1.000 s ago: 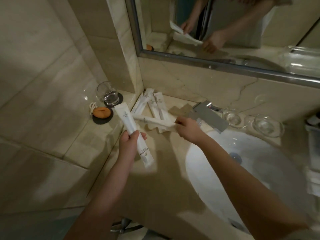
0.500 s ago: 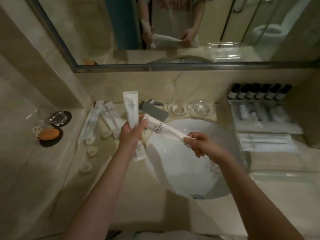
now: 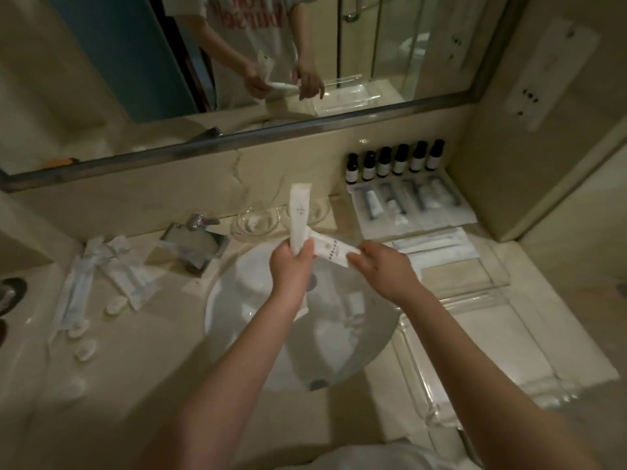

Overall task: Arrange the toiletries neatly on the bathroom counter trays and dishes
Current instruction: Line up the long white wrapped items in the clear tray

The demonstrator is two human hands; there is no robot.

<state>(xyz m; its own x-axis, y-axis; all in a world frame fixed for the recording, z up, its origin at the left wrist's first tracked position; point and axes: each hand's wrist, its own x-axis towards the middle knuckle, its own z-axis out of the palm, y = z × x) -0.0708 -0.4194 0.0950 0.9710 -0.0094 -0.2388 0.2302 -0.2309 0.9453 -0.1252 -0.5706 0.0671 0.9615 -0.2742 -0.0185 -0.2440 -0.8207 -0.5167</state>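
Two packets held above the sink

Left hand grips an upright packet; right hand grips a sideways packet crossing it, over a beige marble table.

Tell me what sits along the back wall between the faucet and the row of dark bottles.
Head view: two clear glass dishes sit side by side between faucet and bottles; the upright packet partly hides the right one.

Two hands over the sink, left hand around an upright white tube, right hand pinching another packet.
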